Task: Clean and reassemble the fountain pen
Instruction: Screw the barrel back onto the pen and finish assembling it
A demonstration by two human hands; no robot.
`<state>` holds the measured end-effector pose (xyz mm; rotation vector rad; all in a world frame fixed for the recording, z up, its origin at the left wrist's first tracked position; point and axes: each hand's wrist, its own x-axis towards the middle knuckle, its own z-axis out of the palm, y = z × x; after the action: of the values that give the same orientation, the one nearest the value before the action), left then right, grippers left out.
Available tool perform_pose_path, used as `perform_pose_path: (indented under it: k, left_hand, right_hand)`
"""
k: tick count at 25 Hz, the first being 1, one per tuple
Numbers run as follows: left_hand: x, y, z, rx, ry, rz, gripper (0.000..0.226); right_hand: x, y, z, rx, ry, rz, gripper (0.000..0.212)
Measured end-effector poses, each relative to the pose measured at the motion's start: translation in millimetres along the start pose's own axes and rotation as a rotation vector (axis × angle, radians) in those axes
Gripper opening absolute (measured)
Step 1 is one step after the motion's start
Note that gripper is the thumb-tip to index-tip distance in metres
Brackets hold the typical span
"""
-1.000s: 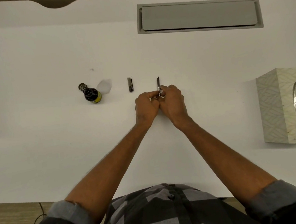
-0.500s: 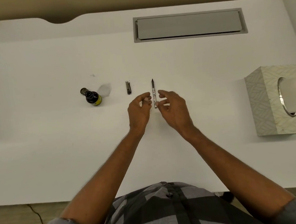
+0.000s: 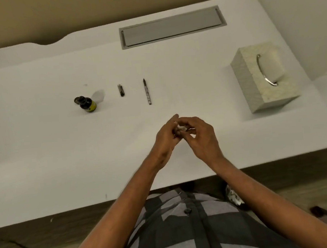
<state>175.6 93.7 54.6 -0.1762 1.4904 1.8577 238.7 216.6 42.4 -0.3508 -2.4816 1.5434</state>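
Observation:
The fountain pen (image 3: pixel 147 91) lies on the white desk (image 3: pixel 41 145), nib end pointing away from me, with no hand on it. Its short dark cap (image 3: pixel 121 90) lies to the left of it. Further left stands a small dark ink bottle (image 3: pixel 87 104) with a yellow label, its loose lid beside it. My left hand (image 3: pixel 165 141) and my right hand (image 3: pixel 203 138) meet fingertip to fingertip nearer me than the pen. A small whitish scrap (image 3: pixel 181 128) shows between the fingertips; what it is stays unclear.
A pale patterned tissue box (image 3: pixel 255 87) stands at the right of the desk. A grey cable flap (image 3: pixel 171 28) is set into the desk at the back. Walls close in the desk at the back and right. The front edge runs just above my lap.
Both hands let go of the pen, which now lies on the desk. They drew back toward me and came together. The camera has tilted and pulled back.

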Motion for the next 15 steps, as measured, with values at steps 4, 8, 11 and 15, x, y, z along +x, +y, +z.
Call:
perform_pose_path:
  k: [4, 8, 11, 15]
  left_hand:
    - [-28.2, -23.3, 24.9, 0.376, -0.184, 0.073, 0.031]
    - [-47.7, -47.2, 49.9, 0.49, -0.26, 0.032, 0.026]
    - [-66.2, -69.2, 66.1, 0.519, -0.362, -0.03, 0.02]
    - [-91.6, -120.4, 95.5, 0.562, -0.464, -0.182, 0.017]
  right_hand:
    - [-57.9, 14.0, -34.9, 0.021, 0.143, 0.193, 0.02]
    - [-129.3, 13.8, -45.0, 0.041, 0.347, 0.297, 0.022]
    - [-187.7, 10.2, -51.5, 0.096, 0.494, 0.33, 0.03]
    - [-255.3, 26.1, -61.2, 0.174, 0.605, 0.481, 0.036]
